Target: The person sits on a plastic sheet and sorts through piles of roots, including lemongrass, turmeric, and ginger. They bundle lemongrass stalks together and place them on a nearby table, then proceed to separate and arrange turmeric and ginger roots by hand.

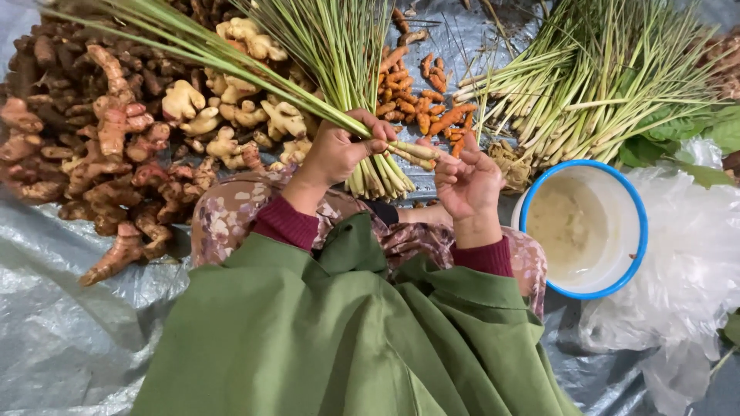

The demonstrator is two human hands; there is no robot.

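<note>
On the grey tarp [69, 339], left hand [335, 150] grips lemongrass stalks [231, 58] (bulb ends rightward); right hand [466, 181] pinches their tips.

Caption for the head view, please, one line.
Left hand grips a lemongrass stalk while the right hand works its base, amid ginger, turmeric and a bowl.

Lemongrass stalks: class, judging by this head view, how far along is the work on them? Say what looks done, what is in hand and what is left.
Looks done: a bundle of stalks stands gathered below the hands. In hand: the left hand grips one lemongrass stalk near its base, and the right hand works at its pale end. Left: a loose pile of lemongrass lies at the right, above the blue-rimmed bowl.
</note>
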